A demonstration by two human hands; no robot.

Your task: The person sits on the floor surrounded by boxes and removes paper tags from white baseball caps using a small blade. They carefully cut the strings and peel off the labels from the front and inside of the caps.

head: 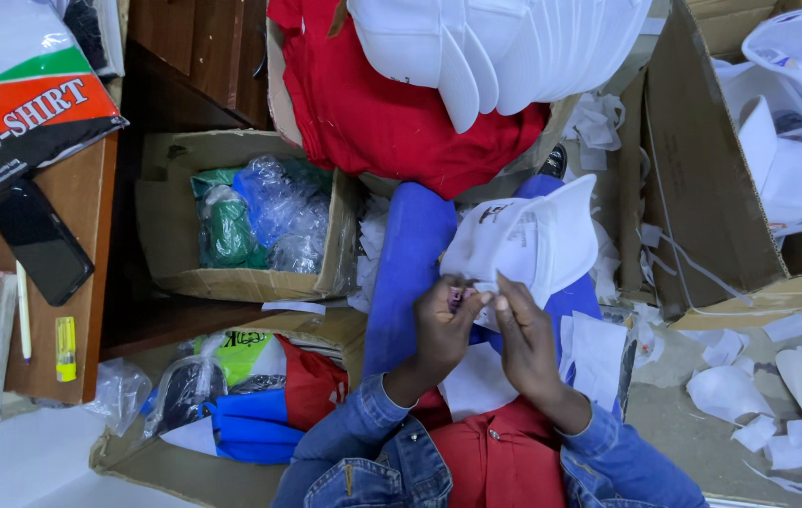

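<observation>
White cap (pixel 523 240) sits on the person's lap, just above both hands, brim pointing away from the body — held low and close, probably so the back edge faces the fingers for close work. Left hand (pixel 443 325) pinches the cap's near edge, fingers curled narrow around a small dark item at the fingertips; too small to tell what it is. Right hand (pixel 525 339) touches the same edge just beside the left, fingers closed down on the white fabric, likely steadying it. Under the hands: blue trousers (pixel 410 263) and loose white paper pieces (pixel 598 353) on the lap, seemingly dropped where they came off. Beyond the hands, a stack of white caps (pixel 504 47) rests on red cloth (pixel 373 122) — within reach. To the right of the right hand, an open cardboard box (pixel 702 188) holds more white caps. To the left of the left hand, a smaller box with plastic-bagged items (pixel 260 221); further left, a wooden table (pixel 81 207) with a black phone (pixel 41 243).
</observation>
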